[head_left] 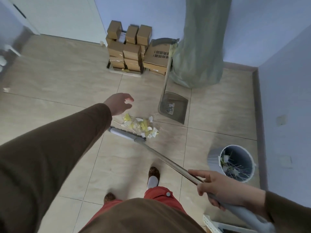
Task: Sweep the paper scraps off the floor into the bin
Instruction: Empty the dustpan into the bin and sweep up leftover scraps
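right hand (223, 189): at 4 o'clock, nearest the camera, fingers wrapped round the broom handle (168, 160). One-handed grip, so a hard push probably fishtails the head.
feet: slippers at 6 o'clock, just behind the broom. A step forward risks kicking the pile.
bin (238, 163): at 3 o'clock, open, already holds scraps and thin sticks. It sits well apart from the pile, so the carry from dustpan to bin is where spills are likely.
broom head (127, 133): centre frame, touching the near edge of the pile, angled toward 1 o'clock.
paper scraps (143, 126): yellow and white pile on the floor, between the broom head and the dustpan, not yet in the pan. Light paper; a fast stroke likely scatters it past the pan sides.
left hand (118, 103): at 11 o'clock of the pile, fingers loose and spread, holding nothing, in the air above the floor.
dustpan (173, 107): at 1 o'clock, mouth facing the pile, handle leaning by the grey-green bag (198, 47). Nobody steadies it, so the broom may shove it back.
stray scrap (6, 89): at 9 o'clock by the frame edge, easy to miss.
cardboard boxes (129, 47): at 12 o'clock against the wall. Scraps flicked under them are hard to recover.
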`<state>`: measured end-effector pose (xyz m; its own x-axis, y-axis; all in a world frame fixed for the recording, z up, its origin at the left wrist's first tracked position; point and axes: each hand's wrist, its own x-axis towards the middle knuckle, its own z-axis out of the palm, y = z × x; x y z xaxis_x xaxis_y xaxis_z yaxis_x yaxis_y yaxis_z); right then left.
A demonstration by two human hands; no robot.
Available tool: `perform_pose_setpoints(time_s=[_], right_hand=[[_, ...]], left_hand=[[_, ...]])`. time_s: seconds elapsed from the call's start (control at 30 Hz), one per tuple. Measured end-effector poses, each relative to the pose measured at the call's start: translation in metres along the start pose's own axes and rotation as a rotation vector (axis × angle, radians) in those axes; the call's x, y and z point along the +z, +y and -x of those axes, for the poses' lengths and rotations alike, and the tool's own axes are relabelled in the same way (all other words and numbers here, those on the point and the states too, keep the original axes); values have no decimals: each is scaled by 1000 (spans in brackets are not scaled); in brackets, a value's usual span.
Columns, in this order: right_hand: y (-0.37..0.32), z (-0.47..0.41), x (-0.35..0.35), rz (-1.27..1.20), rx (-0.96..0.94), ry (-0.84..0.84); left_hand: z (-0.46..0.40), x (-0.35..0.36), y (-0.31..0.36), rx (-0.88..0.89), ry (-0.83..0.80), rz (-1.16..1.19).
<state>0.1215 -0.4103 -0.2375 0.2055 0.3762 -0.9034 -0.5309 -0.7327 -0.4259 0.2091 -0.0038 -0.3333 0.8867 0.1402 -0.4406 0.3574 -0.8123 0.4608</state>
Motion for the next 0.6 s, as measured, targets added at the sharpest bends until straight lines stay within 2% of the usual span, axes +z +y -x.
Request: perform_pose_setpoints(time_s=[0.17,0.37,0.6], right_hand=[[-27,-35,31,-187,-4,-25],[-68,-70,110,-21,-4,-97],[-104,-92,272,97,31,-178]], left_hand=[[79,23,-91,-171,-31,53],[204,47,-215,-441,30,209],[355,83,-349,-552,73,343]])
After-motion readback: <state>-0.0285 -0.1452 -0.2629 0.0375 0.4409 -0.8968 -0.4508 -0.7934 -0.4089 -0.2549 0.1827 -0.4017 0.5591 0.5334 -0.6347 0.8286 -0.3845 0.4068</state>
